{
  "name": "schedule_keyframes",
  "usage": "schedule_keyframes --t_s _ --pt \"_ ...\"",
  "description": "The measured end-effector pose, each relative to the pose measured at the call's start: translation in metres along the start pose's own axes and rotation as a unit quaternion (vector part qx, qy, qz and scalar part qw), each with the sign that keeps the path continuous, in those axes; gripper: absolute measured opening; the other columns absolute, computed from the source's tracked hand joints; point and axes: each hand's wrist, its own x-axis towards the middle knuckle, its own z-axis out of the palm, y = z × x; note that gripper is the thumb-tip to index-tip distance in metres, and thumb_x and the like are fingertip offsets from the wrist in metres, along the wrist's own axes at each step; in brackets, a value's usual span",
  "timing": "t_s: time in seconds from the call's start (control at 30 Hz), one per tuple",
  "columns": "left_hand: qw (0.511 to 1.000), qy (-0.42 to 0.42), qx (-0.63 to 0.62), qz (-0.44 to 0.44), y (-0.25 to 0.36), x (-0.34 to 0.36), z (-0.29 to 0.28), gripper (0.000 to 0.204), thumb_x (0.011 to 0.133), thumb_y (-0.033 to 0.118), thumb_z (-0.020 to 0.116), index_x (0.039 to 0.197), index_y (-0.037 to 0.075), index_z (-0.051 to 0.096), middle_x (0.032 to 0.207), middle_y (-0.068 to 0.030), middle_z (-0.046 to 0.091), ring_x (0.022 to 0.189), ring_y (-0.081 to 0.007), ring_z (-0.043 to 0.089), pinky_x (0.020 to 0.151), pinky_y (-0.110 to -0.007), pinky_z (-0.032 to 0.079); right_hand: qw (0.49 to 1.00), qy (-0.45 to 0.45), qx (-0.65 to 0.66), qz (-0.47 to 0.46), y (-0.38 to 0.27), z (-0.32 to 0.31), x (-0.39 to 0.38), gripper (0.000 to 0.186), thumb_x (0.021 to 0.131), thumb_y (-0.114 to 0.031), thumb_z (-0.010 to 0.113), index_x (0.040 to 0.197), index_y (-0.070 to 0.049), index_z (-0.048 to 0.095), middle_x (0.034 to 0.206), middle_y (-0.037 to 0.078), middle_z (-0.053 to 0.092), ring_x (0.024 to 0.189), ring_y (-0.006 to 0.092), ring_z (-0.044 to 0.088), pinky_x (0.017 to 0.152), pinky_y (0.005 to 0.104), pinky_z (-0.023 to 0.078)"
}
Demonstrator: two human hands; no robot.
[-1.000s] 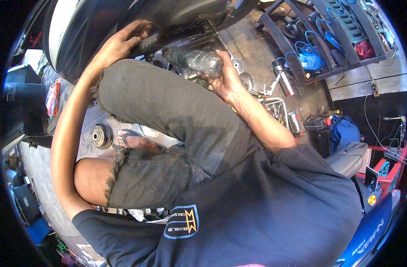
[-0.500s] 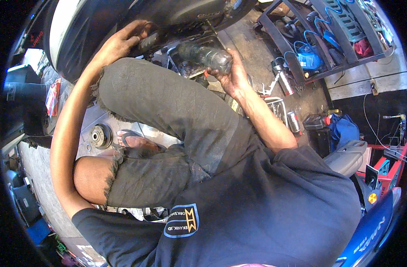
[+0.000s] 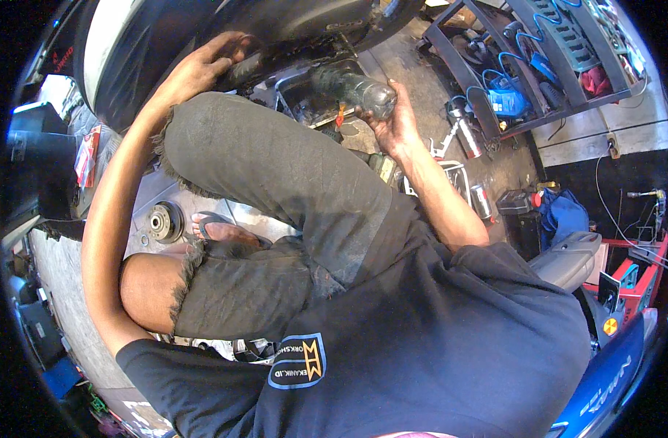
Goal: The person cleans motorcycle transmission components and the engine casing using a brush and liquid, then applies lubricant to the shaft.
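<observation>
My left hand (image 3: 206, 69) is raised against the dark vehicle body (image 3: 144, 51) at the top, its fingers curled by the lower edge onto something dark that I cannot make out. My right hand (image 3: 396, 120) grips a grimy clear plastic bottle (image 3: 359, 91), which lies on its side in the air with its rounded base toward me. The bottle's far end is over a dark rectangular tray (image 3: 283, 98) below the vehicle, and is hard to tell apart from it. My bent leg (image 3: 268, 153) lies between my two forearms.
A round metal part (image 3: 162, 221) lies on the floor by my sandalled foot (image 3: 224, 232). At right are a tool cart (image 3: 494, 120) with blue hoses, spray cans (image 3: 481, 201), a red rack (image 3: 644, 277) and a blue scooter (image 3: 604, 372). Dark objects (image 3: 45, 175) line the left.
My right hand and the bottle have moved rightward, away from my left hand, showing more of the tray. My left hand is nearly still.
</observation>
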Motion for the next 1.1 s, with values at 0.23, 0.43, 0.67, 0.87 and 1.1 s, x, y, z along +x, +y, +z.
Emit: schedule_keyframes --t_s 0.23,0.43,0.67,0.87,1.1 --pt "0.999 -0.009 -0.019 -0.038 0.005 0.000 0.001 0.048 0.092 0.005 0.049 0.139 0.012 0.048 0.124 -0.0025 0.058 0.112 -0.0097 0.053 0.096 -0.024 0.042 0.999 0.012 0.021 -0.031 -0.003 -0.012 0.010 0.050 0.093 -0.039 0.056 0.119 0.003 0.047 0.109 0.020 0.058 0.079 0.0331 0.064 0.053 0.0269 0.056" --pt "0.999 -0.012 -0.030 -0.042 0.002 0.001 0.002 0.047 0.093 0.004 0.048 0.140 0.010 0.047 0.126 -0.0022 0.057 0.113 -0.0097 0.054 0.098 -0.025 0.041 0.999 0.020 0.029 -0.029 -0.009 -0.018 0.011 0.051 0.093 -0.038 0.056 0.120 0.004 0.045 0.111 0.020 0.056 0.081 0.0344 0.064 0.054 0.0263 0.056" --pt "1.000 -0.009 -0.018 -0.020 -0.003 0.002 0.001 0.048 0.093 0.001 0.046 0.140 0.011 0.046 0.128 -0.0022 0.056 0.112 -0.0102 0.053 0.099 -0.025 0.041 0.999 0.029 0.026 -0.021 -0.018 -0.024 0.011 0.044 0.093 -0.039 0.057 0.115 -0.002 0.049 0.107 0.017 0.060 0.083 0.0306 0.064 0.061 0.0317 0.057" --pt "0.999 -0.012 -0.041 -0.025 -0.002 0.001 0.002 0.048 0.093 0.002 0.046 0.140 0.012 0.047 0.124 -0.0022 0.057 0.111 -0.0105 0.053 0.097 -0.025 0.041 0.998 0.051 0.035 -0.032 -0.023 -0.029 0.012 0.047 0.092 -0.039 0.059 0.117 0.000 0.049 0.108 0.016 0.060 0.083 0.0306 0.063 0.060 0.0315 0.056" --pt "0.999 -0.011 -0.026 -0.025 0.002 0.001 0.001 0.048 0.093 0.003 0.047 0.140 0.013 0.047 0.121 -0.0016 0.058 0.109 -0.0105 0.053 0.095 -0.025 0.042 0.997 0.049 0.028 -0.048 -0.026 -0.030 0.003 0.049 0.092 -0.037 0.059 0.120 0.001 0.046 0.112 0.020 0.057 0.084 0.0355 0.064 0.053 0.0256 0.055"
